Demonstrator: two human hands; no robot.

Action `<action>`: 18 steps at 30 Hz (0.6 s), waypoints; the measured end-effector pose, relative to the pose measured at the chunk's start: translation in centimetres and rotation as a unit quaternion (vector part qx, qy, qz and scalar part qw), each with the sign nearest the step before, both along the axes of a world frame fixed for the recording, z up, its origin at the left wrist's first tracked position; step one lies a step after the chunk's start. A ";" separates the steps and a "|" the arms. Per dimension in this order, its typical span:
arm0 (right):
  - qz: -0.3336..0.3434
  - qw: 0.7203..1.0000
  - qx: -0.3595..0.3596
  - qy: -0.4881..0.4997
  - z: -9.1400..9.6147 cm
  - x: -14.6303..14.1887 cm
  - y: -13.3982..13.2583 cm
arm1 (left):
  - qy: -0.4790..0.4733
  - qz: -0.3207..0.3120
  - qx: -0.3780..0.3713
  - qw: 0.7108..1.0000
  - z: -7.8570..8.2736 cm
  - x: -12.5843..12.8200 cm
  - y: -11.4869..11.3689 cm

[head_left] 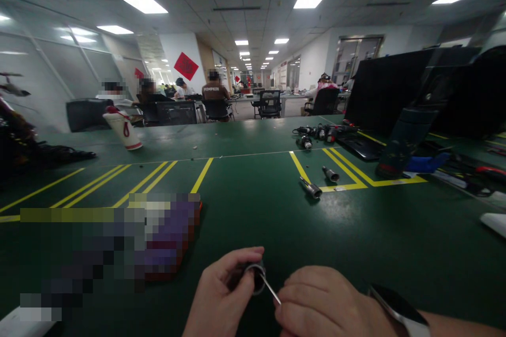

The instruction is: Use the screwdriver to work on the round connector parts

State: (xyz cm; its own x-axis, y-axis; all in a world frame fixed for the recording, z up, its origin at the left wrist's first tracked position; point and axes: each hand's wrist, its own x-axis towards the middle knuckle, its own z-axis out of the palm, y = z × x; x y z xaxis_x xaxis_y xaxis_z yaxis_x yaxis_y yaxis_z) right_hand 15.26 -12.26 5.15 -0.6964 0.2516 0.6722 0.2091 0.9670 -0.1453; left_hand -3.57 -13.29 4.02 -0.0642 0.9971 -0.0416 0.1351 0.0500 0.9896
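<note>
1 dk-grey hollow metal cyl, pinched in my L hand, mouth twd 4 o'clock, prob. to admit thin silver metal rod my R hand grips.

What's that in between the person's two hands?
In the head view, a thin metal rod reaches from the right hand to the open mouth of a round hollow piece, which the left hand holds.

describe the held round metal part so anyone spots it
Over the green tabletop, bottom centre, is a bare left hand. It grips the round, hollow grey metal part. Unlike two tapered metal pieces beyond, it has a thin silver rod at its opening.
</note>
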 end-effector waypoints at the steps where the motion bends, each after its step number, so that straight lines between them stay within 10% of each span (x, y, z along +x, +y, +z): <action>1: -0.001 1.000 0.003 0.001 0.0 0.0 0.0 | 0.002 -0.002 0.002 1.000 -0.1 0.0 0.0; 18: 0.006 0.999 0.046 0.010 -0.6 -0.1 1.0 | -0.105 -0.070 -0.060 0.990 0.0 0.6 -0.3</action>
